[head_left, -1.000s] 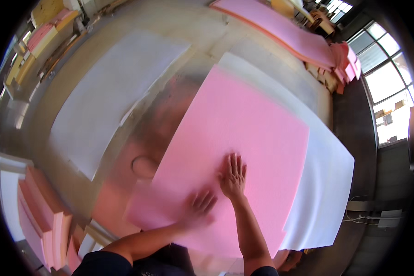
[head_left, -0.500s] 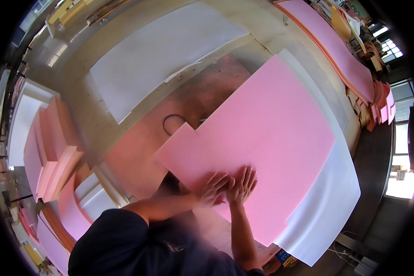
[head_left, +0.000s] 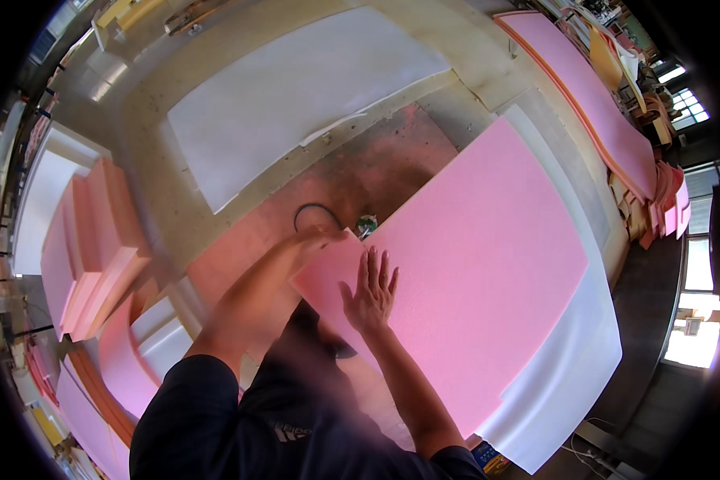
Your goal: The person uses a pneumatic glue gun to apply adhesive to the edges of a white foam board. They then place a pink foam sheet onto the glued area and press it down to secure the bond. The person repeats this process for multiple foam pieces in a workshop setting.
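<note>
A large pink foam sheet (head_left: 480, 264) with a stepped notch in its far left edge lies over a white sheet (head_left: 564, 376), which sticks out along the right side. My right hand (head_left: 370, 292) rests flat on the pink sheet near the notch, open, fingers pointing away from me. Over at the sheet's far left corner is my left hand (head_left: 326, 237), touching the edge. Its fingers are partly hidden and blurred, so their grip is unclear. Just beyond the notch sits a small green and silvery object (head_left: 366, 226), and a thin dark loop (head_left: 316, 214) lies beside it.
Beneath is a reddish-stained board (head_left: 256, 248) on the floor. A white sheet (head_left: 296, 104) lies farther off. Stacked pink foam blocks (head_left: 96, 248) stand at the left. A long pink slab (head_left: 584, 104) is at the far right, with scraps (head_left: 668, 196) by its end.
My hands were together, one over the other, on the pink sheet's near part. Both have moved away from me and parted: the left to the far left corner, the right near the notch.
</note>
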A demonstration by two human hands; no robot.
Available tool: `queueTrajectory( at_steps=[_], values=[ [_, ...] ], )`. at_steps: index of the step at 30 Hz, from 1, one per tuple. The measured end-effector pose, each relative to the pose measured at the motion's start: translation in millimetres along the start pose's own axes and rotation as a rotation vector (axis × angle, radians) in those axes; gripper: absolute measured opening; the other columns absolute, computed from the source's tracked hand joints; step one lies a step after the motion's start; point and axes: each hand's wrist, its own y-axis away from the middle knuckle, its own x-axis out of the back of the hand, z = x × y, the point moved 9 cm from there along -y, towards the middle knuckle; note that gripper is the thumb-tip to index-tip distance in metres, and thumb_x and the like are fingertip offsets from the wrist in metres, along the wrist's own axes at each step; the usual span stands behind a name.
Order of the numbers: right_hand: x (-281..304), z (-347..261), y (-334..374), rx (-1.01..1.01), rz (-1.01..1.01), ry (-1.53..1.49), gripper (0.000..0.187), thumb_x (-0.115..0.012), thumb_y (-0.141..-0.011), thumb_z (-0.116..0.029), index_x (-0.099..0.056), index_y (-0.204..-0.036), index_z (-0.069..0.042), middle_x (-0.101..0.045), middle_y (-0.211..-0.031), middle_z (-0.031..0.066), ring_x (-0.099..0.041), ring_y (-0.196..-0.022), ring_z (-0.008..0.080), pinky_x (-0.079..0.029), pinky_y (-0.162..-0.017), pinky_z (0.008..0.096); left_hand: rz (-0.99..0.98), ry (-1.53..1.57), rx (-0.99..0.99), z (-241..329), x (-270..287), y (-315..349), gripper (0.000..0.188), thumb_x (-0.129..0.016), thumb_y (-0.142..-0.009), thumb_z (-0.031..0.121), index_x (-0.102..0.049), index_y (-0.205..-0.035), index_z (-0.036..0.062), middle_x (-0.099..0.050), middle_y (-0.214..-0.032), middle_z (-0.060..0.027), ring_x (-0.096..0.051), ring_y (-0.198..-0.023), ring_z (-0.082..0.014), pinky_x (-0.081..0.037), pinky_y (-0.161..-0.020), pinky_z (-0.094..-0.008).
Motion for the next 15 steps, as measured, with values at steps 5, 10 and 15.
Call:
queueTrajectory(
  at_steps=[5,10,15],
  values=[
    [-32,9,-38,-0.039,-0.066,-0.015,0.079,-0.059,-0.092,-0.041,-0.03,-0.154,-0.002,-0.024,-0.163,0.0149,-0.018,-0.152,0.0317,-0.009,-0.123,0.0523,-0.287,0.168,-0.076,0,-65,-44,0.068,-0.073,-0.083,0.05,-0.058,-0.124,-0.0026,-0.066,-0.12,-0.0171,-0.064,-0.107,-0.0252,-0.051,-0.091,-0.0392],
    [-38,11,-33,-0.003,-0.094,-0.061,0.083,-0.061,-0.09,-0.04,-0.027,-0.153,0.002,-0.025,-0.162,0.0189,-0.019,-0.152,0.031,-0.013,-0.123,0.05,-0.423,0.291,-0.084,-28,-78,-57,0.059,-0.071,-0.086,0.048,-0.064,-0.117,-0.0018,-0.068,-0.115,-0.0154,-0.065,-0.1,-0.023,-0.052,-0.086,-0.0372],
    [-34,58,-67,-0.111,-0.061,-0.048,0.095,-0.068,-0.087,-0.047,-0.023,-0.154,0.002,-0.019,-0.164,0.0182,-0.016,-0.152,0.0323,-0.013,-0.122,0.053,-0.494,0.359,-0.094,-39,-81,-71,0.043,-0.071,-0.089,0.043,-0.07,-0.101,0.0019,-0.068,-0.095,-0.0074,-0.062,-0.079,-0.0156,-0.048,-0.07,-0.0315]
  ],
)
